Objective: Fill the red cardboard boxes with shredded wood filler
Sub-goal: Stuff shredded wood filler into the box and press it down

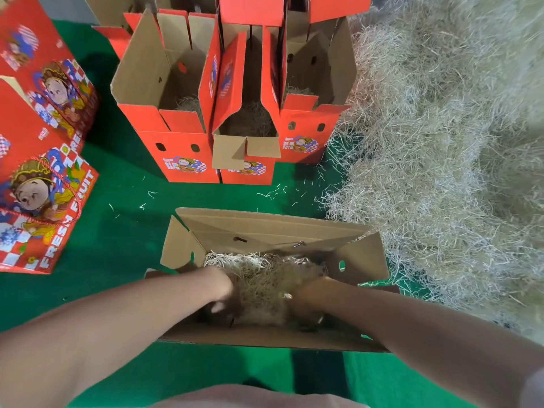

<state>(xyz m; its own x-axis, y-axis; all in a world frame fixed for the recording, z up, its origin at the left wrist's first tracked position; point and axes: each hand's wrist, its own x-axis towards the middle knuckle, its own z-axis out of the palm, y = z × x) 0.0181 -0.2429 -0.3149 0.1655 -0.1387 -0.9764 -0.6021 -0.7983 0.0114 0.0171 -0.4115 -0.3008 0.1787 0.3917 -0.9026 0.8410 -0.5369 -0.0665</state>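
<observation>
- near box [265, 228]: flaps open, filler wad [259, 275] inside it.
- left hand [225, 290] and right hand [306, 295] in box, flanking wad; blurred, grip can't tell.
- best: press wad flat into box corners; loose pile [441, 142] sits right of box.

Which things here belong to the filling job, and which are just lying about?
Job: near open box, filler inside it, filler pile, open boxes behind, left hand, right hand.
Lying about: printed boxes at left, stray strands on the green mat.
</observation>
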